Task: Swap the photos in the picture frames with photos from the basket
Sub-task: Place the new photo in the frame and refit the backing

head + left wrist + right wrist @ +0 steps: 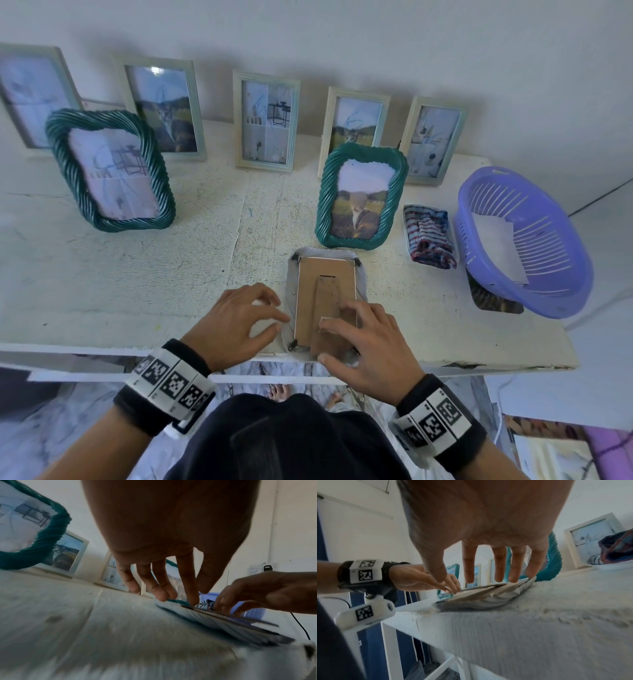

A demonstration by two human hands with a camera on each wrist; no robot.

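Head view alone shows the face-down frame point(325, 301) whole: a brown cardboard backing with a stand flap, ribbed pale rim, black corner clips, lying at the front edge of the rough white table point(137, 274). Behind it stands a twisted teal frame point(361, 197); right of it, a slatted purple basket point(527, 246) holding white photos point(496, 246). Wrist views show the left hand point(236, 322) with relaxed fingertips point(163, 595) on the frame's left edge, and the right hand point(366, 342) with straight fingers point(499, 568) pressing the backing, grasping nothing.

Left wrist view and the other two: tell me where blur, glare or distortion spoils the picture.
Left wrist: table smeared, left hand dark, near edge of face-down frame streaked. Right wrist: table's front edge blurred. Head: sharper, wide-angle bending at the sides; glare spot on a standing frame's glass.
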